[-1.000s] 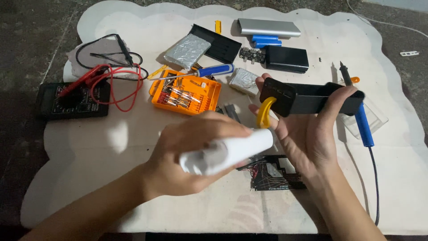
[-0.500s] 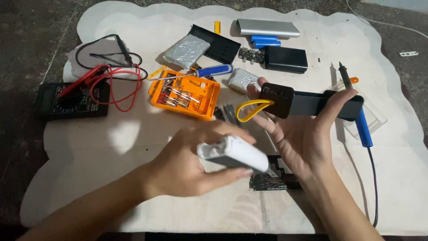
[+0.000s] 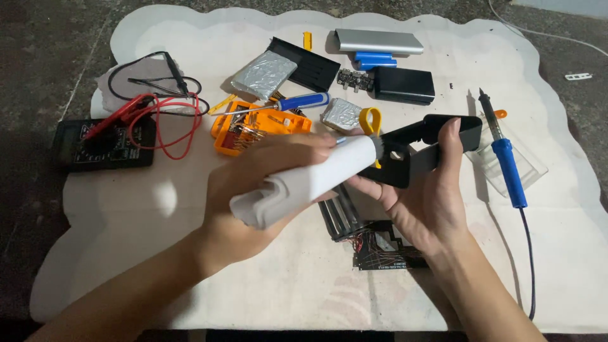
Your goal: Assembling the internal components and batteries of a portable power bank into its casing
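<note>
Left hand [image 3: 266, 190] grips a white cylindrical tube [image 3: 304, 187], long axis pointing right into the black plastic casing [image 3: 418, 149] clasped by the right hand [image 3: 424, 202].

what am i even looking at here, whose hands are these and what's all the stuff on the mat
The picture comes from a camera worn on a person's head, looking down at that person's own two bare hands. No machine is involved. The left hand grips a white tube, its tip pointed at a black plastic case held in the right hand. A yellow loop sticks up where the two meet. Everything lies on a white mat: an orange box of screwdriver bits, a blue-handled screwdriver, a black meter with red and black leads, a blue soldering iron, a silver bar and a circuit board.
</note>
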